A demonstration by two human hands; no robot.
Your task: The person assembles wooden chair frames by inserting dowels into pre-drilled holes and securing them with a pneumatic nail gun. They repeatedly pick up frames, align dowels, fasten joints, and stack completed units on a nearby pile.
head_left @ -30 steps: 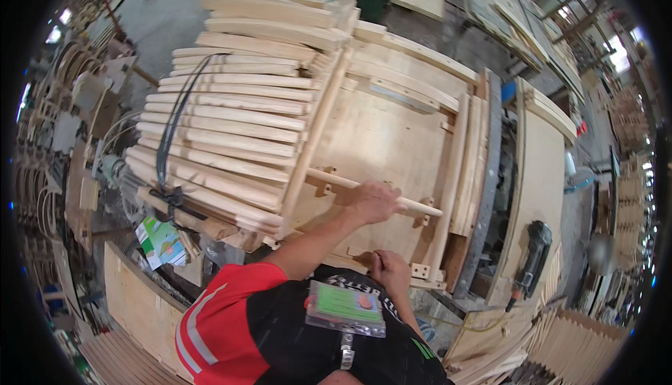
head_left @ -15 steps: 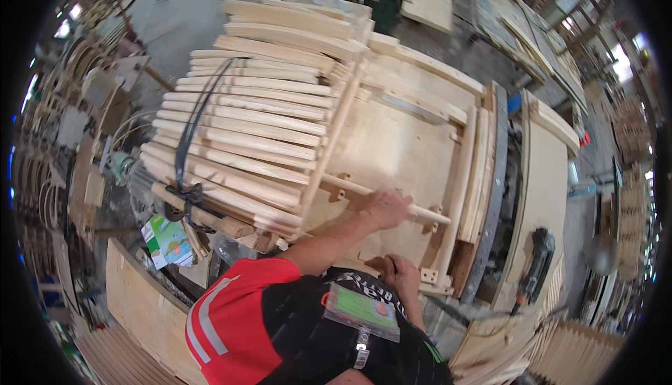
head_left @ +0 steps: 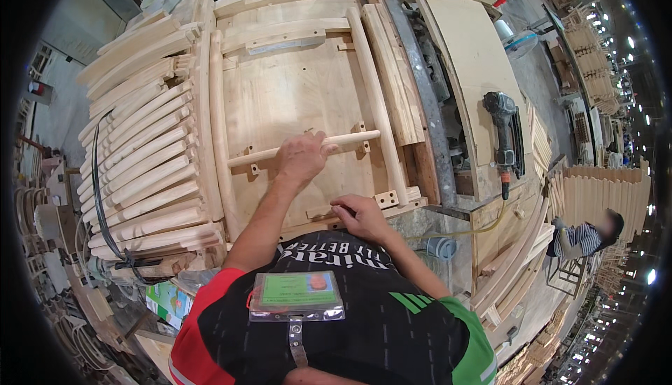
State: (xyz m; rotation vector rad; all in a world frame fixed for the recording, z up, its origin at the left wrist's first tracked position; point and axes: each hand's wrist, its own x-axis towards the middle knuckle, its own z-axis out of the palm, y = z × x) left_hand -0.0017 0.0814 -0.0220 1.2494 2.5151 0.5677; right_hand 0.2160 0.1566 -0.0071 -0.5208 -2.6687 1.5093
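My left hand [head_left: 302, 157] is closed over the middle of a round wooden rung [head_left: 353, 137]. The rung lies crosswise between a left wooden post [head_left: 219, 112] and a right wooden post [head_left: 378, 101], its ends at or close to both. Small wooden blocks [head_left: 365, 146] flank it on the plywood board [head_left: 294, 98] beneath. Nearer to me, my right hand [head_left: 364, 218] is curled by the board's front edge, beside a thin wood strip [head_left: 320, 213]. Its fingertips are partly hidden, so anything inside them cannot be made out. A curved wooden rail [head_left: 280, 33] spans the posts' far part.
Pale wooden slats [head_left: 150, 168], bound by a black strap [head_left: 96, 182], are stacked on the left. A metal beam [head_left: 418, 70] runs along the right side. Beyond it, a black nail gun [head_left: 500, 129] with a hose lies on a panel [head_left: 462, 42]. Another person [head_left: 584, 236] is at far right.
The view has swung round, so the board and slats appear further left and the nail gun nearer. My left hand stays on the rung; my right hand stays near the front edge.
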